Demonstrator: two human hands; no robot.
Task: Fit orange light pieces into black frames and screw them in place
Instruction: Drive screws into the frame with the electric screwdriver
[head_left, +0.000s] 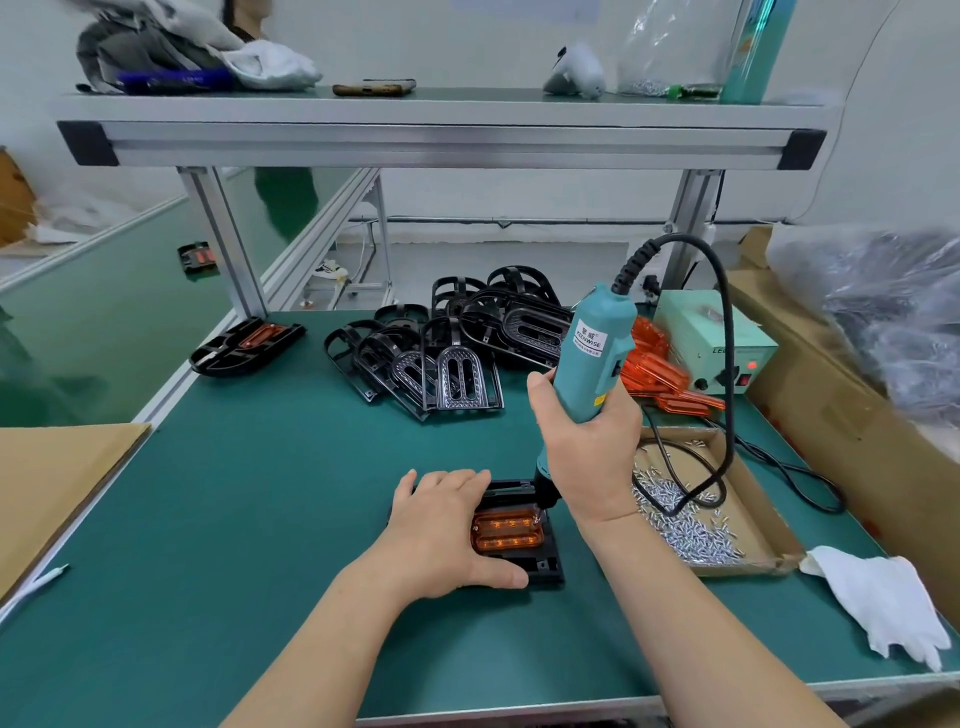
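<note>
My left hand (447, 530) lies flat on the left part of the frame (545, 564), near the middle of the tabletop (260, 519). Its fingers (457, 480) are straight and close together over the frame's far-left corner, and the thumb runs along the near edge. The orange piece (506, 535) sits in the frame just right of my palm, glowing, uncovered.

My right hand (587, 441) is wrapped tight round the driver (597, 353), held upright but leaning a little right at the top. The driver's tip is down on the far-right corner of the orange piece.

Right of that hand, a box (769, 540) holds loose screws (691, 530), with the driver's cord looping through it. Further back there's a heap of black frames (452, 353), and to its right a stack of orange pieces (654, 374). A white cloth (883, 597) lies near right.
</note>
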